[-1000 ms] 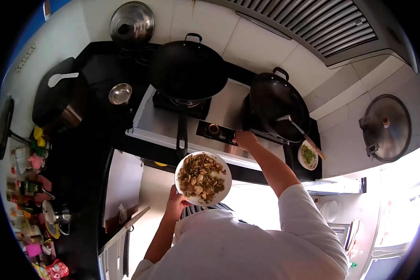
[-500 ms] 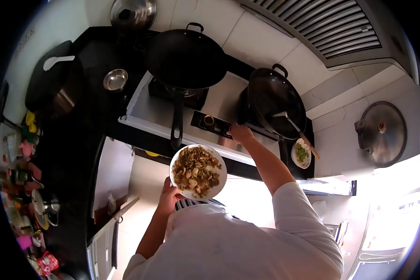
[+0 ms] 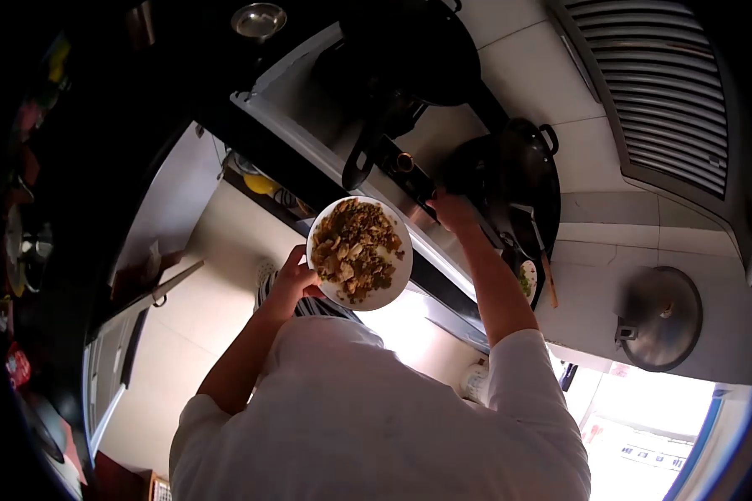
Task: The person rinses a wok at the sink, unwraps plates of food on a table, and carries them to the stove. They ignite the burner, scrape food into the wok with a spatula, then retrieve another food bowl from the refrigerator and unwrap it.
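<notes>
My left hand (image 3: 291, 281) grips the left rim of a white plate (image 3: 384, 294), tilted a little, bearing browned chopped food (image 3: 351, 250). My right hand (image 3: 454, 211) is at the front control panel (image 3: 403, 164) of the stove, over the place of a knob; its fingers are bunched and what they hold is hidden. Left of it, a black wok (image 3: 426, 50) sits on the left burner, its long handle pointing toward me. To the right stands a second dark wok (image 3: 518, 175) with a wooden-handled spatula (image 3: 548, 271) resting in it.
A small oval dish of chopped greens (image 3: 526, 278) stands by the right wok. A metal bowl (image 3: 258, 21) is at the upper left on the dark counter. A round lid (image 3: 664, 321) hangs on the right wall. The range hood (image 3: 660, 92) is overhead, and a cabinet door (image 3: 154, 294) stands open.
The whole view has turned and shifted, with the stove now slanting down to the right. My left hand still holds the plate, and my right hand remains at the stove's front panel.
</notes>
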